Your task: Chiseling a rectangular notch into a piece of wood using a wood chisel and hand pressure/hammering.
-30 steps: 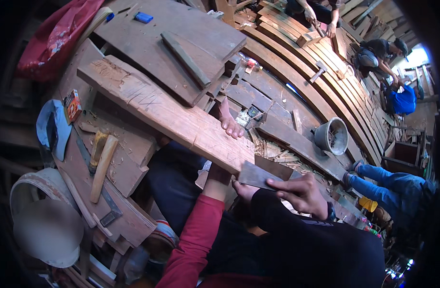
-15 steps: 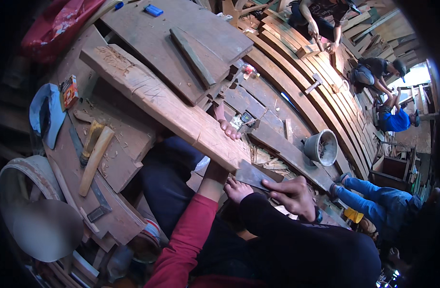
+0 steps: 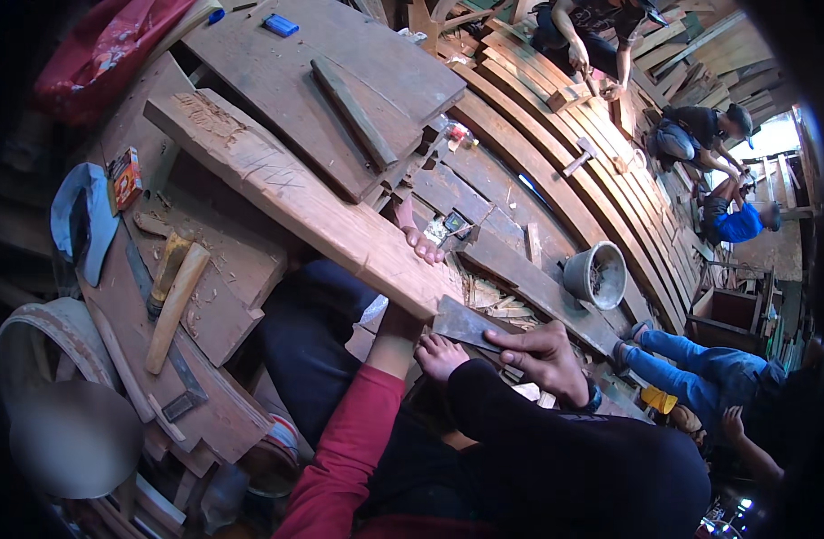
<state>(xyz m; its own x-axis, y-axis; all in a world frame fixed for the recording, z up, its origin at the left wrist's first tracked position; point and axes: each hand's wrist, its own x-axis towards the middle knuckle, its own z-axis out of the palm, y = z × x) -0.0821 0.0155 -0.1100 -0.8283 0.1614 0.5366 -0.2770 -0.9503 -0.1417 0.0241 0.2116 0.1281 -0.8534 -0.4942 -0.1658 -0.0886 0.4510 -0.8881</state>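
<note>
A long, thick wooden plank [image 3: 313,202] lies diagonally across the middle, with pencil marks and a rough gouged far-left end. My left arm, in a red sleeve, passes beneath it. The fingers of my left hand [image 3: 421,246] hook over its far edge. In my right hand [image 3: 549,361] is a flat grey metal blade [image 3: 464,325], its broad end at the plank's near-right end. My right forearm is hidden behind a dark cloth shape [image 3: 583,467]. Bare skin [image 3: 442,357] shows at that cloth's end, close under the plank; I cannot tell whether it is a hand or a foot.
To the left are a wooden handle [image 3: 178,310], a metal square [image 3: 186,402], a cap [image 3: 96,220] and a bucket [image 3: 48,323]. A grey pail [image 3: 596,276], wood shavings and a hammer [image 3: 580,156] lie right of the plank. Several people crouch or stand farther off.
The whole view has shifted slightly, so most things sit a little farther left. Both hands keep their grips. At the lower right, another person's forearm has come up.
</note>
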